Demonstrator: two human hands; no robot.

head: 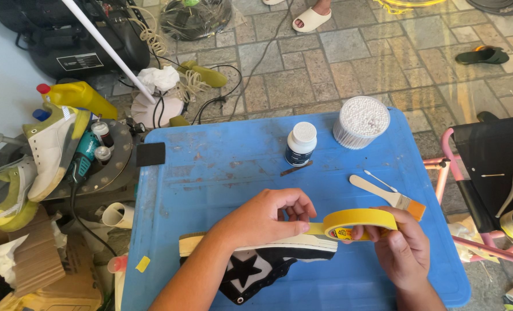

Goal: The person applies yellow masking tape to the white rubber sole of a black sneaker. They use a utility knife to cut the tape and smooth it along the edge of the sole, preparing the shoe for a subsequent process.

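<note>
Lower centre: our left hand [268,216] pinches the tape end onto the black-and-white canvas sneaker [256,259], long axis left-right; our right hand [403,245] grips the yellow masking-tape roll [360,223] just right, on the blue plastic table [222,167].

Yellow roll of masking tape [360,223] held in right grip [403,247], tape end pinched by left grip [271,216] against black-and-white canvas sneaker [256,259], laid sideways on scuffed blue plastic worktop [222,167]

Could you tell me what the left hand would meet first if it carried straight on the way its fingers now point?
The left hand points rightward along the shoe sole. Probably the yellow tape roll comes first, held in the right hand just beyond its fingertips, though depth is hard to judge.
</note>
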